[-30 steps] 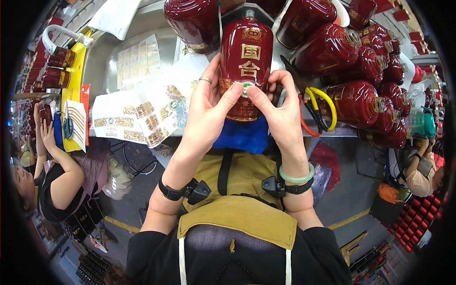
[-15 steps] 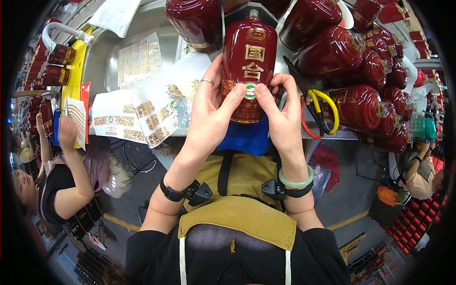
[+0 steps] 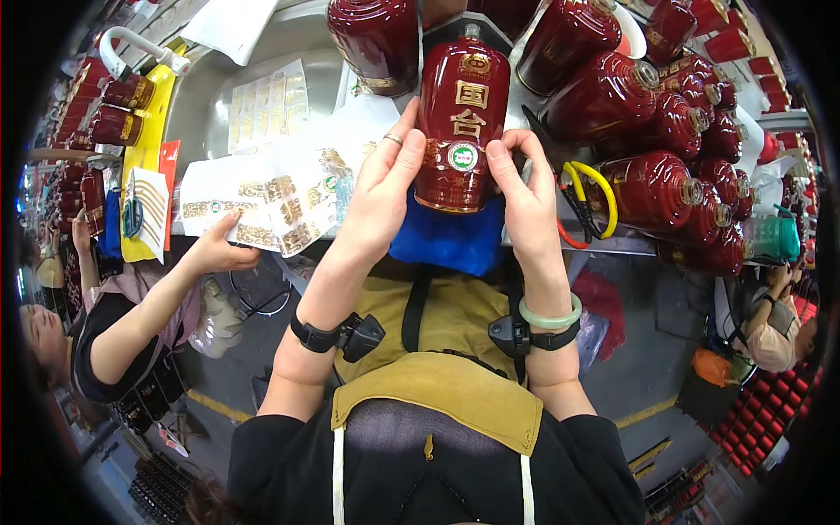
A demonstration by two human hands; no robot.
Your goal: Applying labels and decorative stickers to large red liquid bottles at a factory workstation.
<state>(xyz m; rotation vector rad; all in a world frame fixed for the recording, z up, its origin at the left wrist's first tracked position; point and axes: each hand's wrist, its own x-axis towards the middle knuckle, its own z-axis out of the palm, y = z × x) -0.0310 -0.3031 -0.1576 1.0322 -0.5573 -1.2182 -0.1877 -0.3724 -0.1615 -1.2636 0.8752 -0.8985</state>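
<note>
A dark red glossy bottle [image 3: 459,79] with gold lettering and a round green-and-white sticker [image 3: 462,157] lies in front of me, its neck pointing away. My left hand [image 3: 385,179] rests along its left side, thumb by the bottle's edge. On the right side, my right hand [image 3: 523,188] grips it with the thumb on the front and the fingers bent around the edge. Beneath its near end is a blue cloth [image 3: 446,241]. Beside my left hand lie sheets of gold patterned stickers [image 3: 276,206].
More red bottles [image 3: 643,166] crowd the right side, with others at the back. Yellow-and-red handled pliers [image 3: 591,197] lie near my right hand. At left, a co-worker's hand [image 3: 223,245] touches the sticker sheet; a metal tray [image 3: 210,105] and white tap [image 3: 140,48] stand beyond.
My thumbs have moved off the round sticker toward the bottle's sides. A co-worker's hand at left has come down to the sticker sheet.
</note>
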